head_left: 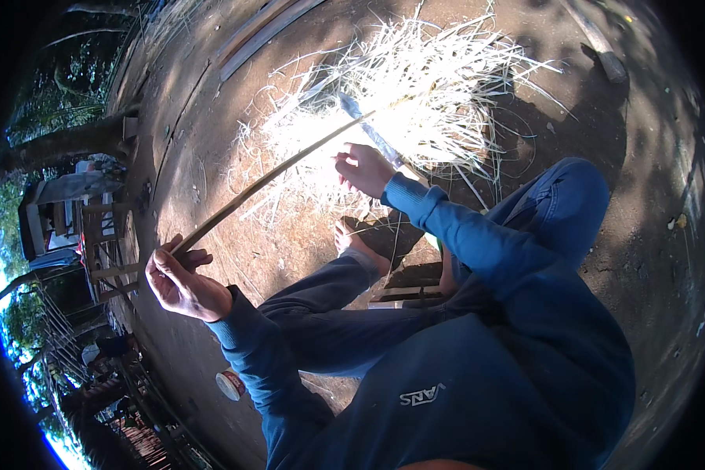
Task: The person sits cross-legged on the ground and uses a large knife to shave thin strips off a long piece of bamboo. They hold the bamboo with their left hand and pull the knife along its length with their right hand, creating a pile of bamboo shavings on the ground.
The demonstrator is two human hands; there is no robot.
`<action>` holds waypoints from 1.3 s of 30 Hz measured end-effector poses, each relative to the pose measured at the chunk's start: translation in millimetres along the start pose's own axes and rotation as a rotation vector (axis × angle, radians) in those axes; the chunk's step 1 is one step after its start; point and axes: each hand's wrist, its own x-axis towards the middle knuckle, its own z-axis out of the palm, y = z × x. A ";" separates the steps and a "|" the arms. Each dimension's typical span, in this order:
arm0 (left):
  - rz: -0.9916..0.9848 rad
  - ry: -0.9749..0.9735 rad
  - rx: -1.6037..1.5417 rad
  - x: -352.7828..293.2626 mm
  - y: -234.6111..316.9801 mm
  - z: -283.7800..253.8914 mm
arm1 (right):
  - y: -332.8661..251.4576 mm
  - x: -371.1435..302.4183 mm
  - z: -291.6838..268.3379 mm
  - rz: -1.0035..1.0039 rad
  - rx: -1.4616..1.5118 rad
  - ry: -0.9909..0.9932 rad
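My left hand [184,283] grips one end of a long, thin strip of wood or bamboo [270,178] between thumb and fingers. The strip slants up and to the right, its far end over a bright heap of pale shavings [446,94]. My right hand [364,170] is apart from the strip, just below its far half, with fingers curled in a pinch; what they hold, if anything, is too small to make out. Past this wrist a long knife [380,142] with a broad blade lies by the shavings, its handle partly hidden behind my sleeve.
My bare foot [362,247] rests on the dirt ground beside a low wooden piece [407,294]. A small round tub [229,385] sits by my left forearm. Planks [262,35] lie at the far left, a wooden pole [595,43] at the far right. Wooden structures stand leftward.
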 end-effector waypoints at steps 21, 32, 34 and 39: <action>-0.026 0.211 -0.324 15.3 -48.1 -41.5 | 232.0 -22.3 -65.7 0.582 -1.159 -0.118; -0.009 0.280 -0.247 8.4 -42.3 -49.8 | 151.5 11.6 -43.6 0.324 -0.629 0.252; 0.001 0.287 -0.272 4.8 -41.8 -53.0 | 64.4 4.4 -24.8 0.437 -0.282 0.172; 0.009 0.218 -0.390 -0.6 -36.7 -38.3 | 3.9 2.8 -4.2 0.052 -0.021 0.125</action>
